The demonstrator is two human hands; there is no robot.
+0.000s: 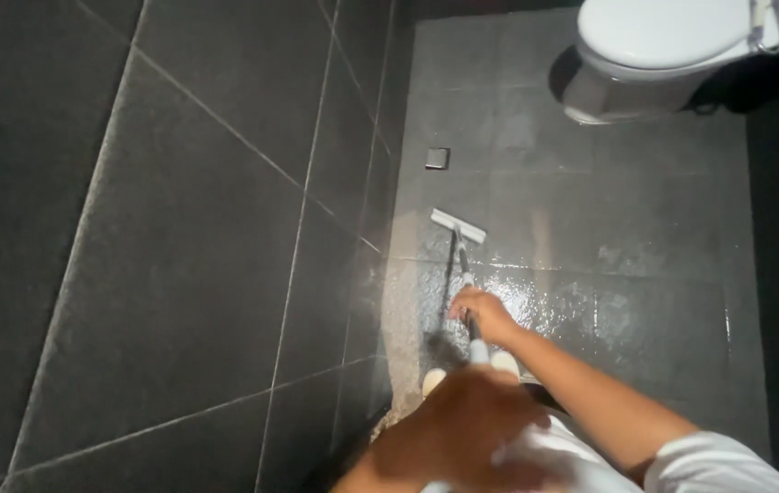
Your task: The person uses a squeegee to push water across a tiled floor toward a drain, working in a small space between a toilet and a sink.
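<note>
Head view: the squeegee (458,225) is pressed flat on the wet floor (609,274), well short of the toilet (654,55). Its handle (468,301) is clenched low by the right hand (485,315) and high by the left hand (463,429), giving downward leverage.

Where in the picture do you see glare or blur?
Head view: glare shines on the wet floor beside the right hand; the left hand near the lens is blurred; the squeegee casts a shadow leftwards; the corners are dim.
</note>
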